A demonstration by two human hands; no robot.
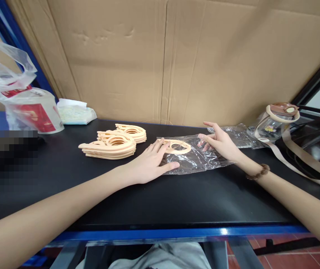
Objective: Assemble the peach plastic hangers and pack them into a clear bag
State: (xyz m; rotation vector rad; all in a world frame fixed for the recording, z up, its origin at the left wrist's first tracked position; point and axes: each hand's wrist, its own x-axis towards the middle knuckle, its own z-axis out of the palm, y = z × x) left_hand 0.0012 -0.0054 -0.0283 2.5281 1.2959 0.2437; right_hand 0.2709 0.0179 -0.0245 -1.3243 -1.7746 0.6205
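A clear plastic bag (196, 158) lies flat on the black tabletop (160, 198) with one peach plastic hanger piece (180, 146) inside it. My left hand (151, 162) lies flat on the bag's left end, fingers stretched out over the piece. My right hand (218, 141) rests on the bag's right end, fingers spread and extended. Left of the bag sit two stacks of the same peach pieces, a larger stack (111, 145) and a smaller stack (133, 132) behind it.
A water bottle (274, 121) with a beige strap lies at the right beside a dark bag (316, 138). More clear bags (235, 134) sit behind my right hand. A white plastic bag (28, 108) and a tissue pack (74, 112) stand at the left. Cardboard (162, 59) walls the back.
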